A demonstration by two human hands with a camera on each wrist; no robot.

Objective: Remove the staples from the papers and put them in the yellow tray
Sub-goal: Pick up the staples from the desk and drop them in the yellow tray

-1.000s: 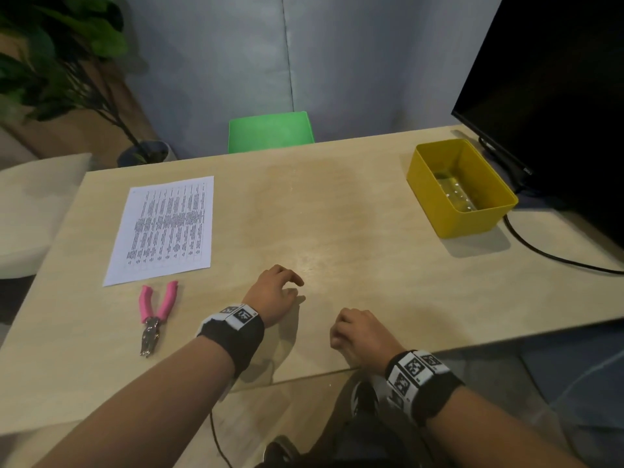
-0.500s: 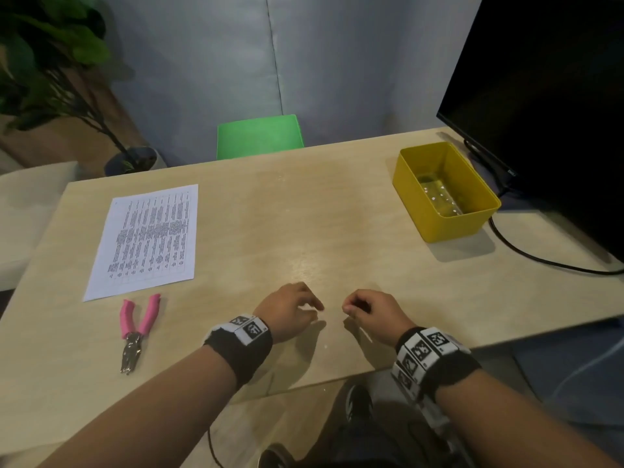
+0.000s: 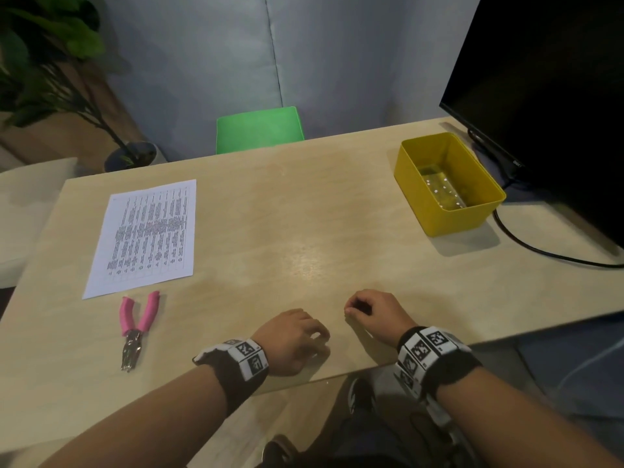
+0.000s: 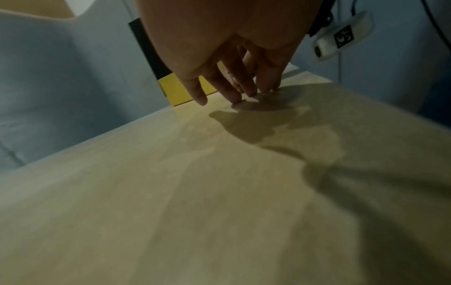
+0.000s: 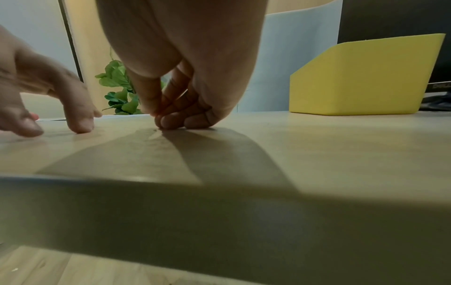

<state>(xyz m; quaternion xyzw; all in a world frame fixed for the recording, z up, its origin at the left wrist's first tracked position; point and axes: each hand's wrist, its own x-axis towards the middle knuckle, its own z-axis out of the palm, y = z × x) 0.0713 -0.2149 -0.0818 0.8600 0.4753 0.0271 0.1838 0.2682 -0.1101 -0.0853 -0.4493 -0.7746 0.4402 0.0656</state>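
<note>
A printed paper [image 3: 145, 234] lies flat at the table's left, with pink-handled pliers [image 3: 136, 329] just in front of it. The yellow tray [image 3: 415, 184] stands at the far right, with small shiny specks on its bottom; its wall also shows behind my fingers [image 4: 178, 92] and in the right wrist view [image 5: 354, 81]. My left hand [image 3: 320, 336] rests near the front edge, its spread fingertips [image 4: 234, 96] touching the bare wood. Beside it my right hand [image 3: 349, 310] is curled, thumb and fingers [image 5: 171, 120] pinched together on the table. No staple shows between them.
A black monitor [image 3: 557, 96] stands at the right behind the tray, and its cable [image 3: 540, 251] runs across the table's right end. A green chair [image 3: 260, 130] and a potted plant [image 3: 50, 62] are beyond the far edge. The front edge lies just under my wrists.
My right hand has come forward from the table's front edge onto the top, beside the left hand, and pinched its fingers. The left hand stays in about the same spot.
</note>
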